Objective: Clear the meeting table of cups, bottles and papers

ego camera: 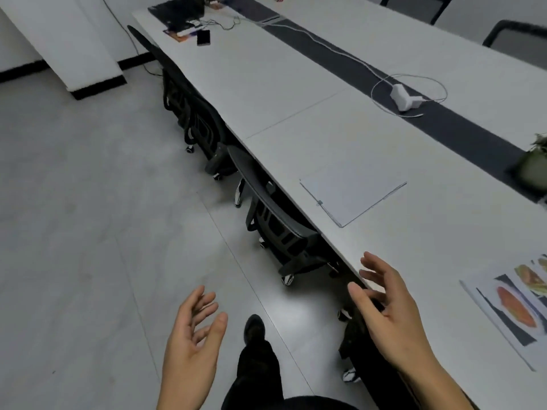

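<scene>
A long white meeting table point(296, 93) runs from near right to far left. A clipped stack of plain white papers point(352, 198) lies near its front edge. A printed sheet with food pictures point(515, 309) lies at the near right. My right hand point(384, 309) hovers at the table's front edge, fingers spread, holding nothing. My left hand point(192, 338) hangs over the floor, palm up, fingers relaxed and empty. Both hands are short of the papers.
Black office chairs point(275, 223) are pushed under the table's near side. A white power adapter point(404, 97) with a looped cable lies on the dark centre strip. A phone point(203, 37) and dark items sit at the far end. A potted plant point(532, 167) stands right.
</scene>
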